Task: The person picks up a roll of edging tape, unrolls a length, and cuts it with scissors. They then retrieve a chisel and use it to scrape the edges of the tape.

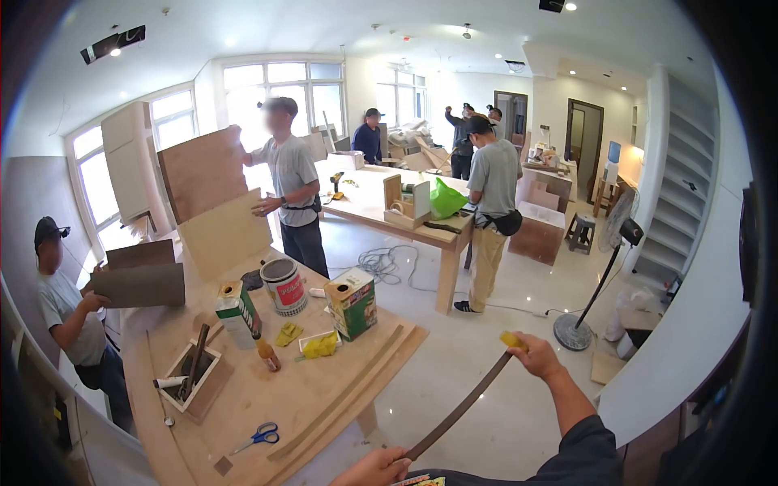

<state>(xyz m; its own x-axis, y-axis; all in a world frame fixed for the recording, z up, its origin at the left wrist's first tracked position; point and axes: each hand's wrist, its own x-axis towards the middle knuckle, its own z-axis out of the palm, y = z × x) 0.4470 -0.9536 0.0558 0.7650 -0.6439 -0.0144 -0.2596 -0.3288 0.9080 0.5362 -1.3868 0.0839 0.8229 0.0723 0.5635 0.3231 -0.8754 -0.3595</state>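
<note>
A long, narrow dark strip stretches diagonally between my two hands, beyond the right edge of the wooden worktable. My left hand, at the bottom of the view, is closed on the strip's lower end. Up and to the right, my right hand pinches a small yellow piece at the strip's upper end. Blue-handled scissors lie on the table near my left hand. Thin wooden strips lie along the table's right side.
On the worktable stand a paint can, two green-and-white tins, a bottle and a tool box. One person holds boards; another holds dark panels. A standing person is beside the far table. A stand is right.
</note>
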